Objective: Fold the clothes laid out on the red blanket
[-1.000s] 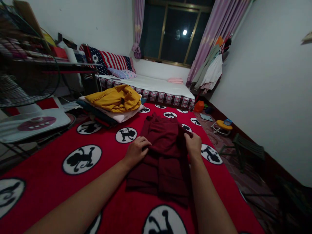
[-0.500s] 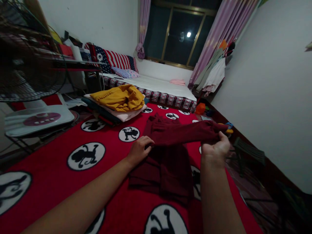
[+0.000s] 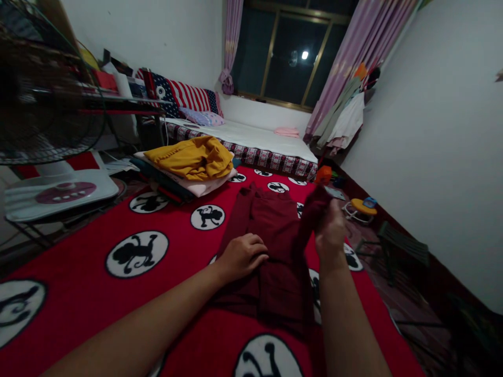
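A dark maroon long-sleeved top (image 3: 273, 214) lies partly folded on a red blanket (image 3: 188, 256) printed with black monkey figures in white circles. My left hand (image 3: 243, 256) rests palm down on the middle of the garment, its fingers loosely bent on the cloth. Off to the right, my right hand (image 3: 332, 233) is closed on one sleeve (image 3: 312, 212) and holds it raised above the blanket. Motion blurs this hand and the sleeve slightly. The lower part of the top lies in layers near me.
A stack of folded clothes with a mustard-yellow garment (image 3: 192, 157) on top sits at the blanket's far left. A fan (image 3: 43, 104) stands at the left. Beyond is a bed (image 3: 243, 133). Along the right wall are a yellow-topped stool (image 3: 359, 207) and a dark folding stool (image 3: 404, 243).
My right hand has brought the sleeve inward to the left, turning it from stretched sideways to bunched upright. My left hand has shifted right and nearer, onto the body of the top.
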Motion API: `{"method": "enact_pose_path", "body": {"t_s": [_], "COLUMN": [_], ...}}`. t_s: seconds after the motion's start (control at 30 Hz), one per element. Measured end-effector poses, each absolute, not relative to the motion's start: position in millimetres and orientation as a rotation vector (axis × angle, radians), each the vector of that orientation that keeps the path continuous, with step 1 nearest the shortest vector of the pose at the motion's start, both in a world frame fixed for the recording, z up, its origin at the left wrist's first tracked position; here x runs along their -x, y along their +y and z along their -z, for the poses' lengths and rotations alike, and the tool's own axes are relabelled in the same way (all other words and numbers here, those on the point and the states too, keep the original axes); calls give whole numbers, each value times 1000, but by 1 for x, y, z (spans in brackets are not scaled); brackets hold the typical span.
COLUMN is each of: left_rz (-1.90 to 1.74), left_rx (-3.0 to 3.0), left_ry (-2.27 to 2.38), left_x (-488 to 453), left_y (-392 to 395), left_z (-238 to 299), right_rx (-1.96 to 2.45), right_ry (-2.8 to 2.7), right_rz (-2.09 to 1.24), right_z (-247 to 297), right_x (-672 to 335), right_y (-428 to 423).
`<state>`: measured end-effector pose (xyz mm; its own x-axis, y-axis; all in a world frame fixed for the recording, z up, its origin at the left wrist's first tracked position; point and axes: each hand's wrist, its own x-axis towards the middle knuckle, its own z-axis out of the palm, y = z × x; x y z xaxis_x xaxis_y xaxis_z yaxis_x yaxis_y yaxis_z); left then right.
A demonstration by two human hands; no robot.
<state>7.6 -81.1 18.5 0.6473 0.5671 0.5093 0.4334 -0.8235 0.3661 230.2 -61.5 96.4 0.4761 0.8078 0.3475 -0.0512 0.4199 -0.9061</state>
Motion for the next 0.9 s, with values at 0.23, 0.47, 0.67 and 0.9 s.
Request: {"method": "enact_pose_path", "body": {"t_s": [0.23,0.47,0.67,0.9], "left_rz": [-979,-1223,-1042,-1066], "left_rx": [-2569,-2251,-2127,-2120], "left_ry": [902,1385,1462,1383], "left_x": [-4,-3,-1,-2], "left_y": [-83,-72,-67,-72], "left_z": [-15,-11,-8,-12], "right_rx": [1506,1714,1887,1907], "right_ry": [-1443,-1627,-1749,-1620], "right_rz": [-359,-139,-170,-1], "right_z": [-64,-62,-54,-51], "right_x": [-202,-197,-175,-164], "right_y": [-49,16,57,74]}}
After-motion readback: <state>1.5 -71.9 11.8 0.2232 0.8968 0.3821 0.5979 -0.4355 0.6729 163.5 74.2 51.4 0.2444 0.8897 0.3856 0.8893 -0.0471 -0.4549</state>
